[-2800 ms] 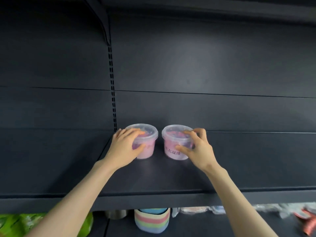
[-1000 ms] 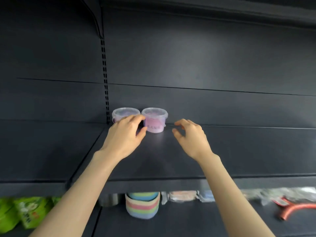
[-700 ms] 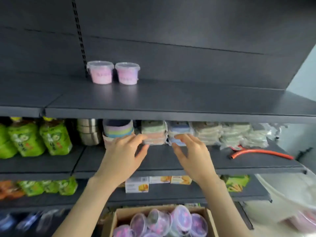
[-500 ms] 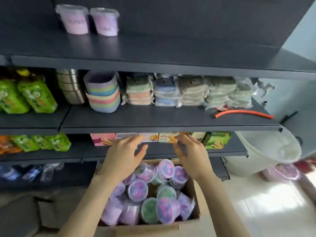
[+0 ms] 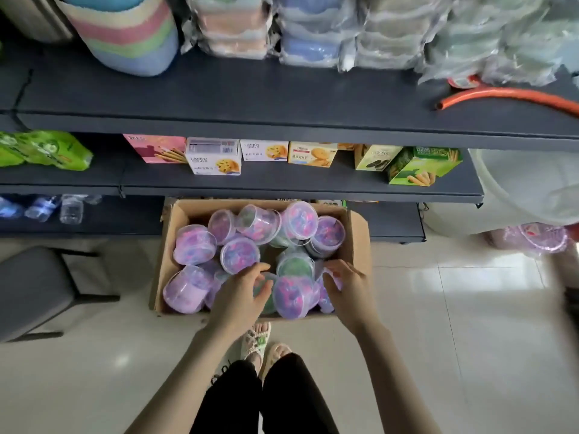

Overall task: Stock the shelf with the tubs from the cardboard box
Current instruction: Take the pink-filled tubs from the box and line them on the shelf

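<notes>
Box: brown cardboard box (image 5: 360, 245), centre frame, held clear-lidded purple plastic tubs (image 5: 294, 296).
Left hand (image 5: 242, 296): released, spread over tubs.
Right hand (image 5: 347, 286): grasp unclear.

Both arms are bare, reaching forward and down from the bottom edge, forearms angling in toward centre.

left hand (image 5: 241, 296): back of hand up, wrist roughly straight. Fingers are together and bent toward the right, with the thumb split off below them, so the hand makes a C open to the right.

right hand (image 5: 347, 286): back of hand up, wrist turned slightly inward. Fingers curl toward the left, with the thumb tucked close under the fingertips.

The hands are near each other but not touching, with a clear gap between them. Neither is fisted or flat; both are half-curled. Whether either has actually closed on anything under the fingers: can't tell, since the fingertips are slightly blurred.
</notes>
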Tool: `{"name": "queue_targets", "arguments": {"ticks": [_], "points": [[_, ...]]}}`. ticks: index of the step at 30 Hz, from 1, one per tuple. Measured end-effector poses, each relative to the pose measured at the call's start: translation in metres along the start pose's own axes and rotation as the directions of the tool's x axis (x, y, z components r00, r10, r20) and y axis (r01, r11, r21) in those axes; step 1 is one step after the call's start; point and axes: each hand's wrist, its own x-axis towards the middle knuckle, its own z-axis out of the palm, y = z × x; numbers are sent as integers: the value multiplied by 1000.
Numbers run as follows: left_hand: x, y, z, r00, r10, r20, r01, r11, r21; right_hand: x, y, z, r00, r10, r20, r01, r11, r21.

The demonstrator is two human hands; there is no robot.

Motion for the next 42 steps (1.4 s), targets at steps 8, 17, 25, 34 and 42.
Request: {"name": "queue_targets", "arguments": {"ticks": [8, 17, 25, 34, 42], "points": [[22, -30, 106, 892, -421, 162, 449, 866, -218, 36, 79, 46, 967, 217, 137, -225, 973, 46], [43, -56, 196, 653, -744, 142, 730, 569, -378, 78, 172, 79, 922, 220, 319, -229, 973, -11], [59, -73, 203, 560, -795, 233, 780, 411, -472, 107, 201, 99, 834, 222, 506, -146, 972, -187], [59, -74, 196, 508, -861, -18, 647, 395, -652, 107, 195, 99, 874, 240, 422, -160, 963, -215], [73, -78, 166, 546, -772, -326, 535, 620, -573, 110, 144, 87, 830, 395, 394, -515, 813, 272]]}}
